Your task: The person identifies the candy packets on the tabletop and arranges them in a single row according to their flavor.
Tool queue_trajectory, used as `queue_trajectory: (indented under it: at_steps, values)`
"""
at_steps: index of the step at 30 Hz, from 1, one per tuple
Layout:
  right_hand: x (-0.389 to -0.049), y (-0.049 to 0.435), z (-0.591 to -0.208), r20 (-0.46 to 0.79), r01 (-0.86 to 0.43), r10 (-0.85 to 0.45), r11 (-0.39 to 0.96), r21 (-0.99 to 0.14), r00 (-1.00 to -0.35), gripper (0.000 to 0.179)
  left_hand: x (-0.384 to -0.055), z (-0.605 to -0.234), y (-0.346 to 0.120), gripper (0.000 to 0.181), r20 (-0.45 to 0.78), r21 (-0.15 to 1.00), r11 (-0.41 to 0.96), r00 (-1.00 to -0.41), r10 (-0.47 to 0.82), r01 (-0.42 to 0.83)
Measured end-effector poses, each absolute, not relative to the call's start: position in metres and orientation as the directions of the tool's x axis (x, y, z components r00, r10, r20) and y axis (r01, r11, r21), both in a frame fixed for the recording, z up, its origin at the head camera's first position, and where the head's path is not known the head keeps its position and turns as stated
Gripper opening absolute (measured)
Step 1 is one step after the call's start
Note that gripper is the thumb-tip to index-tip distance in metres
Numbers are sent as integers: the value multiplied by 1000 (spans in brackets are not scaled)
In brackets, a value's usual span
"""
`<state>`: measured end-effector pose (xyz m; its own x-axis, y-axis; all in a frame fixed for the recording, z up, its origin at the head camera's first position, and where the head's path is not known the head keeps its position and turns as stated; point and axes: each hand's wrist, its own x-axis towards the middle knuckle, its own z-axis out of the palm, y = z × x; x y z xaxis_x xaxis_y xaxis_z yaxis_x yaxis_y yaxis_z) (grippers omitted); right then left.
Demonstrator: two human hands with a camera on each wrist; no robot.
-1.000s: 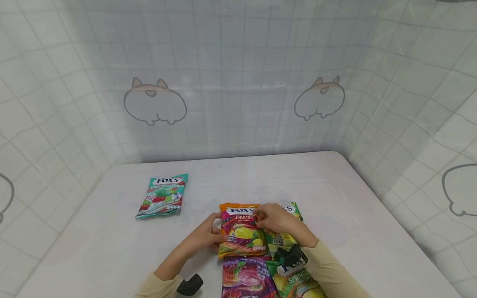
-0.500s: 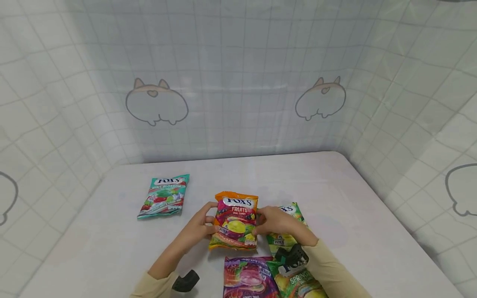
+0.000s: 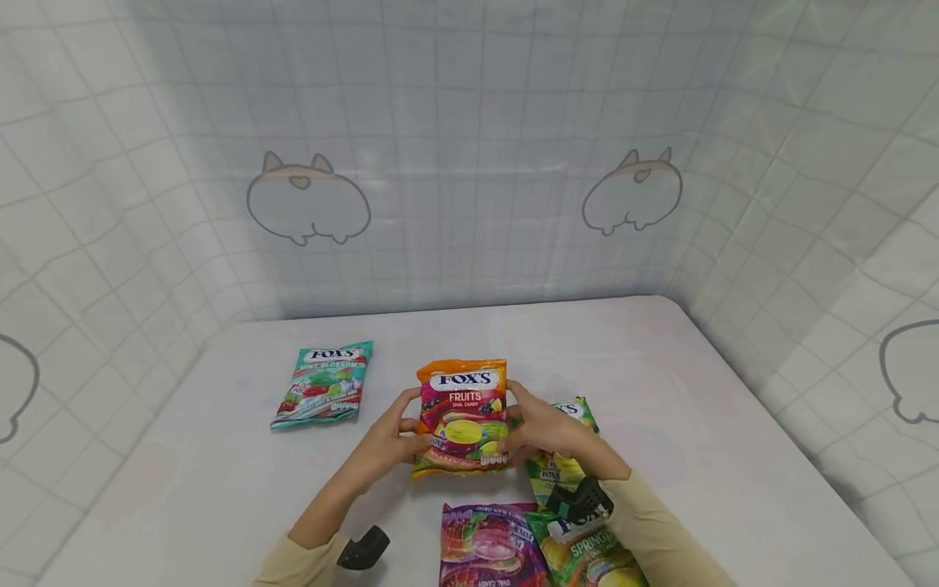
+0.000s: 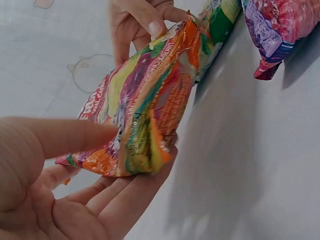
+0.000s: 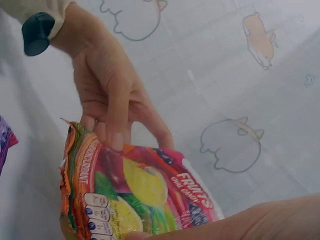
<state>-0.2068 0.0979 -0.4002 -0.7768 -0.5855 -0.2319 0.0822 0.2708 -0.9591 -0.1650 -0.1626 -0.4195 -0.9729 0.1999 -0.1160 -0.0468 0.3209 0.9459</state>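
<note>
An orange-and-magenta bag of fruit candy (image 3: pixel 464 420) is held up off the table, its printed front facing me. My left hand (image 3: pixel 389 440) grips its left edge, thumb on the front and fingers underneath, as the left wrist view shows. On the opposite edge, my right hand (image 3: pixel 543 424) pinches the bag with the thumb on the front. Its other fingers are partly hidden behind the bag in the right wrist view. Just below lies a purple candy bag (image 3: pixel 490 546). Under the right forearm are a green candy bag (image 3: pixel 587 554) and a yellow-green one (image 3: pixel 553 477), both partly covered.
A teal mint candy bag (image 3: pixel 324 385) lies at the back left of the white table (image 3: pixel 183 489). Grid-patterned curtains with animal drawings (image 3: pixel 308 204) enclose the table at the back and both sides.
The fruit candy bag has come up from beside the yellow-green bag and moved away from me, slightly left. My right hand shifted from its upper front to its right edge.
</note>
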Motion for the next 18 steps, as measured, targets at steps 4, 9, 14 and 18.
queue_trajectory:
  at_steps: [4, 9, 14, 18]
  values:
    - [-206, 98, -396, -199, 32, -560, 294, -955, -804, 98, -164, -417, -163, 73, -104, 937, 349, -967, 234, -16]
    - [-205, 100, -392, -177, -5, -542, 317, -948, -822, 97, -162, -415, -163, 78, -101, 939, 344, -961, 256, -7]
    - [-204, 103, -389, -180, -9, -529, 335, -942, -830, 93, -161, -415, -162, 84, -91, 947, 322, -951, 297, 10]
    - [-203, 103, -387, -172, -5, -522, 320, -947, -835, 92, -162, -416, -162, 85, -72, 948, 315, -949, 307, 30]
